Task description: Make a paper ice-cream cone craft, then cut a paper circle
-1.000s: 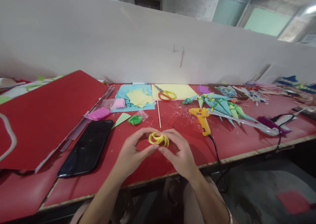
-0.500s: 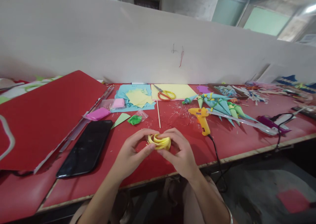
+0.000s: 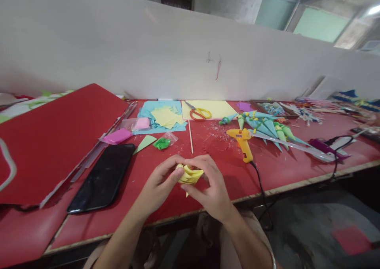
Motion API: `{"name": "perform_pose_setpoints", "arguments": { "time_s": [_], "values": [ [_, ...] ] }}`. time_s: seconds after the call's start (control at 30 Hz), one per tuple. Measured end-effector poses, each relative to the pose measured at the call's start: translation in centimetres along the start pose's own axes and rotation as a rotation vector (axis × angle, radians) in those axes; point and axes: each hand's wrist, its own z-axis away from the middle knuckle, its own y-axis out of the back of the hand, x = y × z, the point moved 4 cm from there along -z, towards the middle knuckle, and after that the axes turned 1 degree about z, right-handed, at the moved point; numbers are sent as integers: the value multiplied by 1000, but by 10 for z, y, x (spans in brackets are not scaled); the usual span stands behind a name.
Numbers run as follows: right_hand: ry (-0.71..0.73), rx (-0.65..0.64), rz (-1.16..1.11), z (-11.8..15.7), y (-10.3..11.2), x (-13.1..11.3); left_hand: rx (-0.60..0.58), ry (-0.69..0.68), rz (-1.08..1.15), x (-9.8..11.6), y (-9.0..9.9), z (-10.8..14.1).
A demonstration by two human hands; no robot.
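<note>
Between my two hands, above the front part of the red table, is a yellow layered paper piece [image 3: 190,175] with several curved folds and a small point hanging below. My left hand [image 3: 163,184] pinches its left side between thumb and fingers. Around its right side my right hand [image 3: 211,185] closes, thumb underneath and fingers over the top, hiding part of the folds. Beyond the hands lies a thin wooden stick [image 3: 190,137]. A yellow hot glue gun [image 3: 244,144] rests to the right of my right hand.
A black phone [image 3: 102,178] and a large red board [image 3: 59,146] lie left. Scissors [image 3: 198,111] sit on pale yellow paper [image 3: 219,107]. Blue paper [image 3: 145,108], a bag of green clay [image 3: 162,143] and pink clay [image 3: 117,136] lie behind. Several paper cones [image 3: 267,127] lie right.
The yellow paper piece has turned and tilted, so its layered edges and a lower point now show. My right hand's fingers have shifted left over its top.
</note>
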Motion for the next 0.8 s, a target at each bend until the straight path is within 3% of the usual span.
{"name": "perform_pose_setpoints", "arguments": {
  "time_s": [0.37, 0.6, 0.8],
  "values": [
    [87, -2, 215, 5, -6, 3, 29, 165, 39, -8, -14, 3],
    [192, -2, 265, 7, -9, 0, 217, 388, 195, -25, -14, 8],
    [238, -67, 314, 6, -8, -4, 145, 446, 343, -39, -13, 10]
  ]
}}
